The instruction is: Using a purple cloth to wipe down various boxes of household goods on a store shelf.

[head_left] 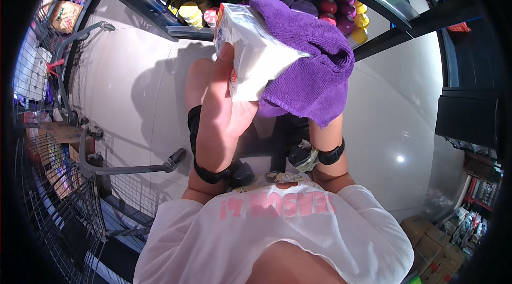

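Clasping package (253,60), left hand (226,108) outstretched

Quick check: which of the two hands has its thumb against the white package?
The left hand: its thumb lies along the white package's left side. The right hand is hidden by the purple cloth, with only the forearm showing below.

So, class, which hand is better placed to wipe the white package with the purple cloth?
Probably the right hand: its forearm leads up under the purple cloth, beside the white package, though the hand itself is hidden. The left hand is occupied holding the package.
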A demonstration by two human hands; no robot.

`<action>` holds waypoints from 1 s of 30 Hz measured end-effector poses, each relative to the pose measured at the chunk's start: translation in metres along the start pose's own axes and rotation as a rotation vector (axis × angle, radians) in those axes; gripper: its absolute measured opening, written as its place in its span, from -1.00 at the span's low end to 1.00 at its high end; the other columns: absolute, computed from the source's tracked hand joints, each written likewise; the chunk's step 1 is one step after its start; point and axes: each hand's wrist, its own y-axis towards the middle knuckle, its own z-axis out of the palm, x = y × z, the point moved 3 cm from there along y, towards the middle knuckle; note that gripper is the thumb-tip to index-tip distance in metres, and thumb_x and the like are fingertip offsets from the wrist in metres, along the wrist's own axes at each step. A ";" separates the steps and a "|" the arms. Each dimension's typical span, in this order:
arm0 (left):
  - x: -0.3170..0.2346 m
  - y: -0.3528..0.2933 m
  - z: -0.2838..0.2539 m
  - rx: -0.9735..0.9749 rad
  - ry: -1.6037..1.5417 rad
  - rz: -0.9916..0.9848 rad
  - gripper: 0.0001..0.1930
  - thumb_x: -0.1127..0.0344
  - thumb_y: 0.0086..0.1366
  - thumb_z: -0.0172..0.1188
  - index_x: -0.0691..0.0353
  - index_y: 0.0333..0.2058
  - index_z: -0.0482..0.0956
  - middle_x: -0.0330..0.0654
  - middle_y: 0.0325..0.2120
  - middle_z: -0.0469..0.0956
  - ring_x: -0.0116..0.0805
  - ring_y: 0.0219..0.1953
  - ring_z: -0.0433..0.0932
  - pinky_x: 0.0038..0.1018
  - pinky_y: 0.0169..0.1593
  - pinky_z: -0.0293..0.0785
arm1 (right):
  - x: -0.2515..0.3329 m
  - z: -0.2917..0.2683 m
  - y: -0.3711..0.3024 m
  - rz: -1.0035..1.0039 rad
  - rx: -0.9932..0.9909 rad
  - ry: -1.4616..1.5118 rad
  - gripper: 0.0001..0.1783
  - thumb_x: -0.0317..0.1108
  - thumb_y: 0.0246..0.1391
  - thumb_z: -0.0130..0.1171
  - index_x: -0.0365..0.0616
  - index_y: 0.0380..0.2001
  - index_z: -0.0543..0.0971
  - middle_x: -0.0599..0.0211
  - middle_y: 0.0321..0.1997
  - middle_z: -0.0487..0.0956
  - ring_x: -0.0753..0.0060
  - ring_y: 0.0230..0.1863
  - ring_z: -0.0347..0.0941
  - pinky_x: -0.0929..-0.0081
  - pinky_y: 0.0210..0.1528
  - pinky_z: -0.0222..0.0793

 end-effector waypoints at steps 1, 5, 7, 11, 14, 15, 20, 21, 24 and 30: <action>0.000 0.000 0.000 -0.041 0.078 0.018 -0.51 0.09 0.22 -0.14 0.31 0.01 0.14 -0.11 -0.10 0.32 -0.31 -0.06 0.33 -0.38 0.00 0.24 | 0.001 0.000 -0.002 -0.001 0.003 -0.007 -0.64 -0.50 -0.04 -0.02 -0.26 -0.10 0.34 0.23 -0.10 0.39 0.47 -0.09 0.30 0.57 -0.06 0.21; 0.002 0.003 0.005 -0.025 0.158 0.073 -0.52 0.13 0.22 -0.13 0.28 0.04 0.09 -0.11 -0.08 0.29 -0.31 -0.05 0.32 -0.38 0.02 0.23 | 0.009 -0.001 -0.017 -0.022 0.011 -0.038 -0.64 -0.50 -0.05 -0.01 -0.26 -0.11 0.34 0.23 -0.10 0.39 0.47 -0.09 0.30 0.57 -0.06 0.21; 0.002 0.003 0.002 -0.109 0.235 0.168 -0.53 0.09 0.26 -0.30 0.27 0.05 0.11 -0.08 -0.04 0.27 -0.24 -0.01 0.28 -0.29 0.01 0.23 | 0.012 -0.001 -0.022 -0.039 0.008 -0.049 -0.64 -0.51 -0.05 -0.01 -0.26 -0.11 0.34 0.23 -0.10 0.39 0.47 -0.09 0.30 0.57 -0.06 0.21; 0.002 -0.001 0.000 -0.199 0.314 0.225 -0.51 0.08 0.25 -0.27 0.29 0.05 0.10 -0.06 -0.04 0.26 -0.24 -0.01 0.28 -0.30 0.01 0.23 | 0.015 -0.002 -0.025 -0.041 0.012 -0.050 -0.64 -0.51 -0.06 -0.01 -0.26 -0.11 0.35 0.23 -0.10 0.39 0.47 -0.09 0.30 0.58 -0.06 0.21; 0.003 0.003 -0.005 -0.228 0.420 0.271 -0.48 0.12 0.20 -0.12 0.34 0.03 0.10 -0.04 -0.08 0.30 -0.24 -0.08 0.36 -0.35 -0.06 0.32 | 0.013 -0.006 -0.022 -0.038 0.021 -0.028 -0.64 -0.50 -0.06 0.00 -0.26 -0.11 0.35 0.23 -0.10 0.39 0.47 -0.09 0.30 0.57 -0.06 0.21; 0.003 0.003 -0.005 -0.239 0.457 0.288 -0.47 0.14 0.18 -0.07 0.36 0.02 0.11 -0.03 -0.10 0.32 -0.24 -0.10 0.38 -0.36 -0.08 0.35 | 0.012 -0.006 -0.020 -0.036 0.027 -0.022 -0.64 -0.50 -0.06 0.00 -0.26 -0.11 0.34 0.23 -0.10 0.39 0.47 -0.09 0.30 0.57 -0.06 0.21; -0.002 -0.001 -0.004 -0.251 0.563 0.277 -0.45 0.11 0.16 -0.04 0.37 0.02 0.10 -0.03 -0.10 0.32 -0.24 -0.10 0.37 -0.36 -0.07 0.34 | 0.009 -0.004 -0.019 -0.027 0.047 -0.009 -0.63 -0.50 -0.07 0.01 -0.26 -0.11 0.34 0.23 -0.10 0.39 0.47 -0.09 0.30 0.57 -0.06 0.21; -0.003 -0.002 -0.005 -0.270 0.559 0.265 -0.44 0.11 0.16 -0.04 0.37 0.02 0.10 -0.03 -0.10 0.32 -0.23 -0.10 0.37 -0.36 -0.07 0.34 | 0.009 -0.005 -0.019 -0.026 0.045 -0.015 -0.63 -0.50 -0.07 0.01 -0.26 -0.11 0.34 0.23 -0.10 0.39 0.47 -0.10 0.30 0.57 -0.06 0.21; -0.002 -0.003 -0.001 -0.284 0.534 0.249 -0.44 0.11 0.15 -0.03 0.37 0.02 0.10 -0.03 -0.10 0.32 -0.24 -0.10 0.38 -0.35 -0.08 0.34 | 0.009 -0.008 -0.018 -0.030 0.050 -0.006 -0.63 -0.50 -0.07 0.01 -0.26 -0.11 0.34 0.23 -0.10 0.39 0.47 -0.10 0.30 0.57 -0.06 0.21; -0.001 0.001 -0.004 -0.187 0.347 0.151 -0.50 0.08 0.22 -0.19 0.31 0.02 0.15 -0.08 -0.12 0.34 -0.29 -0.09 0.37 -0.35 -0.06 0.31 | 0.004 -0.006 -0.009 -0.020 0.064 0.007 -0.62 -0.49 -0.08 0.02 -0.26 -0.11 0.34 0.23 -0.10 0.39 0.46 -0.10 0.31 0.57 -0.06 0.21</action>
